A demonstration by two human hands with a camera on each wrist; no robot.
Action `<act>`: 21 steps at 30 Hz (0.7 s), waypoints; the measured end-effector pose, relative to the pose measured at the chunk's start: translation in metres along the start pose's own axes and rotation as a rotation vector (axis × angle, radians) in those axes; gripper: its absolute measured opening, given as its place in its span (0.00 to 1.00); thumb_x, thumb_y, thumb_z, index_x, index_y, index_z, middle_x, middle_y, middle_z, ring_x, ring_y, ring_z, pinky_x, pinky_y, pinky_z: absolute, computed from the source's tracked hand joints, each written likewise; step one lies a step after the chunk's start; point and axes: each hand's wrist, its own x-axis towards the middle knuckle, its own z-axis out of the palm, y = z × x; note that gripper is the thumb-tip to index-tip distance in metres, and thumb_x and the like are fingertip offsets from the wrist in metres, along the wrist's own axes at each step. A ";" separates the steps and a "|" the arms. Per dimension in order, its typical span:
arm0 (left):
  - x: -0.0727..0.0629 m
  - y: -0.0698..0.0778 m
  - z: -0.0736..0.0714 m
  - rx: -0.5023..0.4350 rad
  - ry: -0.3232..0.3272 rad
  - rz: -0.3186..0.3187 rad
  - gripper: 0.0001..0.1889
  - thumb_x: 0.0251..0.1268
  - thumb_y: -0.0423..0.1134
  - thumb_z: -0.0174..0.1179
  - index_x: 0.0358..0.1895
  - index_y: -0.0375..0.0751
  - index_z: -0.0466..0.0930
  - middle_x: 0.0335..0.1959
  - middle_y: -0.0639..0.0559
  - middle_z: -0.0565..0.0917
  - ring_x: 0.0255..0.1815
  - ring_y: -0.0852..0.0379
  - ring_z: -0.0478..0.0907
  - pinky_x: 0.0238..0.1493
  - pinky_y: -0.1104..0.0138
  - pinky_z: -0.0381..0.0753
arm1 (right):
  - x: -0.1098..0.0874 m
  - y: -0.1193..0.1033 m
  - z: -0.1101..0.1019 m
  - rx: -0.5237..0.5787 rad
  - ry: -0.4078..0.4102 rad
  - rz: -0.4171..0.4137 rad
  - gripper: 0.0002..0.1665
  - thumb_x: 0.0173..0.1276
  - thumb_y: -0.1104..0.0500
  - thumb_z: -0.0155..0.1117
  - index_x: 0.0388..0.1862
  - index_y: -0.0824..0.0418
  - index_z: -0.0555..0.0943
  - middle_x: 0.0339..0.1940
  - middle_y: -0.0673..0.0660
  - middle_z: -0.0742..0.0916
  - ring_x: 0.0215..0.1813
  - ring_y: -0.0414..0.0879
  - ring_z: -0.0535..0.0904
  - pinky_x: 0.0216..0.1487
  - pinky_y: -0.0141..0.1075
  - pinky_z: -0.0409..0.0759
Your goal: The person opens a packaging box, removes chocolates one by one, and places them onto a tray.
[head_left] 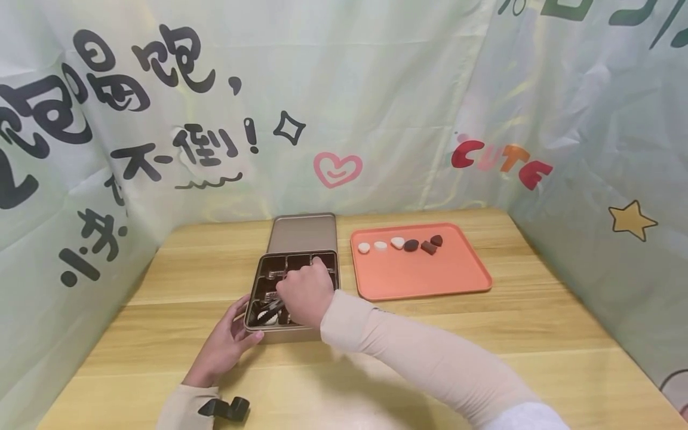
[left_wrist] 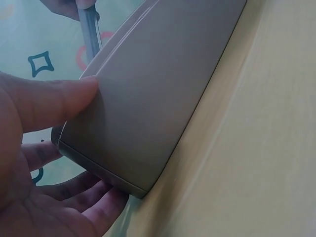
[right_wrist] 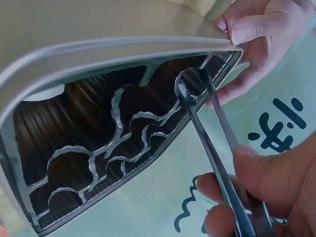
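My left hand (head_left: 228,343) grips the near left corner of a brownish metal tin (head_left: 290,335), thumb on its front wall and fingers round its side. The tin has a divided dark insert with several compartments. My right hand (head_left: 307,292) is over the tin and holds metal tongs (right_wrist: 210,143) between thumb and fingers. The tong tips reach into the near left compartment. A whitish piece (head_left: 267,316) shows by the tips in the head view; whether they pinch it, I cannot tell. In the right wrist view another white piece (right_wrist: 47,93) lies in a different compartment.
Behind the tin lies its flat lid (head_left: 303,234). To the right is an orange tray (head_left: 419,278) bearing a row of several small white and dark brown chocolate-like pieces (head_left: 411,245). A printed cloth (head_left: 344,107) hangs behind and beside the wooden table (head_left: 537,322).
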 end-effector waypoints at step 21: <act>0.000 0.000 0.000 0.010 0.008 -0.001 0.46 0.58 0.29 0.67 0.76 0.40 0.48 0.72 0.33 0.57 0.69 0.33 0.62 0.61 0.65 0.74 | -0.004 0.013 -0.012 0.048 -0.021 0.019 0.10 0.47 0.46 0.75 0.26 0.46 0.83 0.19 0.45 0.81 0.18 0.43 0.73 0.28 0.40 0.77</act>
